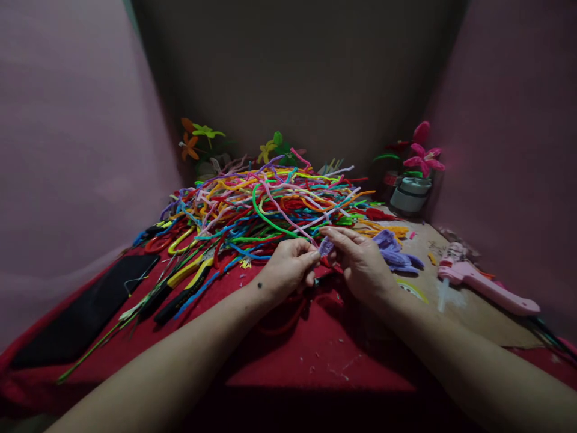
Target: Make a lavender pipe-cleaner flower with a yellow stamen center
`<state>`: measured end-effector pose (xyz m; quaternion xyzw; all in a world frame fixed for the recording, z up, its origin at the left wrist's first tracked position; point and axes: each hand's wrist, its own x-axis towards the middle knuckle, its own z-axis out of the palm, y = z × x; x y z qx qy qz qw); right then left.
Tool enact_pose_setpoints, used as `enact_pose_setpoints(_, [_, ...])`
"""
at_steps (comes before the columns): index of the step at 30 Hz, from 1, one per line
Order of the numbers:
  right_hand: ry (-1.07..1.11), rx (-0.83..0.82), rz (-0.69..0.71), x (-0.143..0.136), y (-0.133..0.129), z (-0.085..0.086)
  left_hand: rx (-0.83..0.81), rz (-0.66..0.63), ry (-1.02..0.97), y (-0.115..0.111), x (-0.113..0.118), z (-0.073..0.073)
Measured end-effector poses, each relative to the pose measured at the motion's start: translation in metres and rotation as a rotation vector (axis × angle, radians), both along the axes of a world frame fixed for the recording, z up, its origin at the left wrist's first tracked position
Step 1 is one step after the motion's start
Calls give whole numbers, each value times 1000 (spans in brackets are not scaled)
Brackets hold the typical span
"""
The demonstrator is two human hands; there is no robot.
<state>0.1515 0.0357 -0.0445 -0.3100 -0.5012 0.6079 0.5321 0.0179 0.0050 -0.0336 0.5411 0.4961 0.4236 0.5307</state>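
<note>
from the person's left hand (291,264), i see a heap of pipe cleaners (270,210) at twelve o'clock, pliers (189,296) at nine with a slab (85,313) farther out, a glue gun (487,282) at three on cardboard (473,328), a flower pot (409,197) at two

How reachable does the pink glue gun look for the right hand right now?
Probably yes: the pink glue gun lies on the cardboard with nothing visible over it, though the right hand is occupied with a small purple piece.

Purple piece (325,246): partly hidden by the right hand (366,264);
Forearms (180,355): cut off below;
Pale scraps (347,377): too small to identify
</note>
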Motion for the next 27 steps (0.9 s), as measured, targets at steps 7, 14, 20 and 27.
enact_pose_setpoints(7, [-64, 7, -5, 7, 7, 3, -10, -2, 118, -2, 4, 6])
enact_pose_setpoints(14, [64, -58, 172, 1, 0, 1, 29, 11, -8, -2, 0, 6])
enact_pose_setpoints(20, [21, -78, 176, -2, -5, -5, 51, -40, -135, 0, -2, 2])
enact_pose_setpoints(27, [43, -135, 103, -1, 1, -4, 51, 41, 55, -1, -1, 3])
